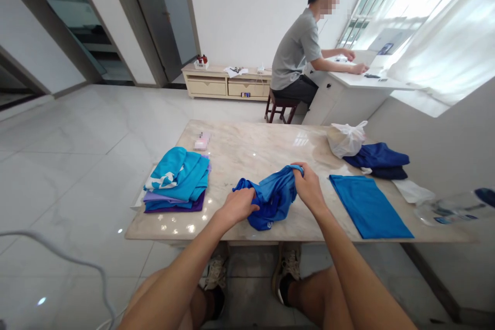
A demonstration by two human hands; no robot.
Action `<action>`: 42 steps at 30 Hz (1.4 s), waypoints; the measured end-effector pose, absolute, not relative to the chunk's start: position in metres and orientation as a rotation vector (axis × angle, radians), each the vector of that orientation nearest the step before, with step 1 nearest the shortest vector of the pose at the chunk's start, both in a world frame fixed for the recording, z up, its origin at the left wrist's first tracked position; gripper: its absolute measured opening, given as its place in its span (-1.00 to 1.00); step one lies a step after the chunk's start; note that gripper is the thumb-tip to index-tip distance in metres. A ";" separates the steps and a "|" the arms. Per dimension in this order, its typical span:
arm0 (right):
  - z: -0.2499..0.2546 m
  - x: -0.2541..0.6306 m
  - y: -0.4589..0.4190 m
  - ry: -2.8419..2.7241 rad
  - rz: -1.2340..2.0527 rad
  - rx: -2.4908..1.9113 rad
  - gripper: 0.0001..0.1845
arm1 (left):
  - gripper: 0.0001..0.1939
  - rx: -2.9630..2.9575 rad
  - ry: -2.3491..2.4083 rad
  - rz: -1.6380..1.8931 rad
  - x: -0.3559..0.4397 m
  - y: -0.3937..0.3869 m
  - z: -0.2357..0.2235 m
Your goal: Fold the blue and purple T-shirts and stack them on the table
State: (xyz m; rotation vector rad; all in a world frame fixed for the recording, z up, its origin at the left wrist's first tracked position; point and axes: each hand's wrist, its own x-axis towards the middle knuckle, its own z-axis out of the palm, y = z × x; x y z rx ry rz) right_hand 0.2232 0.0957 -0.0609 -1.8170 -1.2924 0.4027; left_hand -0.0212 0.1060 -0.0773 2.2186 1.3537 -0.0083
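A crumpled blue garment [273, 198] hangs bunched between my two hands, just over the near part of the marble table [247, 144]. My left hand [240, 205] is closed on its left side, thumb pressed against the fabric. At the upper right edge, my right hand [307, 185] pinches the cloth. What kind of garment it is, I cannot tell. To the left lies a stack of folded clothes [180, 178], bright blue on top with purple layers below. A flat folded blue cloth [371, 206] lies to the right of my right hand.
A white plastic bag [348, 138] and dark blue clothing [379, 159] sit at the table's right back. A clear plastic bottle [450, 211] lies at the right end. Beyond the table, a person [299, 46] sits on a stool at a white desk [359, 76].
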 end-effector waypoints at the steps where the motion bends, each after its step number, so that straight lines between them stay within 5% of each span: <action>1: -0.062 0.226 0.094 -1.353 0.336 -1.935 -0.62 | -0.59 2.258 1.416 0.015 -0.022 0.107 -0.075; 5: -0.070 0.237 0.087 -1.626 0.194 -2.305 -0.52 | -0.37 2.317 1.565 -0.086 -0.031 0.113 -0.075; 11: -0.085 0.230 0.093 -2.212 0.330 -1.964 -0.50 | -0.80 2.205 1.586 -0.221 -0.038 0.119 -0.096; 16: -0.096 0.194 0.094 -2.422 0.672 -1.754 -0.22 | -0.88 2.027 1.408 0.363 -0.030 0.123 -0.102; 21: -0.093 0.179 0.104 -2.099 0.706 -1.711 -0.63 | -0.79 1.674 1.022 0.903 -0.027 0.125 -0.089; 27: -0.074 0.173 0.114 -1.394 0.900 -1.429 -0.61 | -0.33 1.540 1.254 1.085 -0.038 0.125 -0.091; 34: -0.060 0.177 0.111 -1.182 0.995 -1.311 -0.54 | -0.53 1.250 0.928 0.988 -0.030 0.129 -0.091; 42: -0.081 0.222 0.115 -1.089 0.866 -1.502 -0.32 | -0.64 1.454 1.212 1.133 -0.064 0.145 -0.077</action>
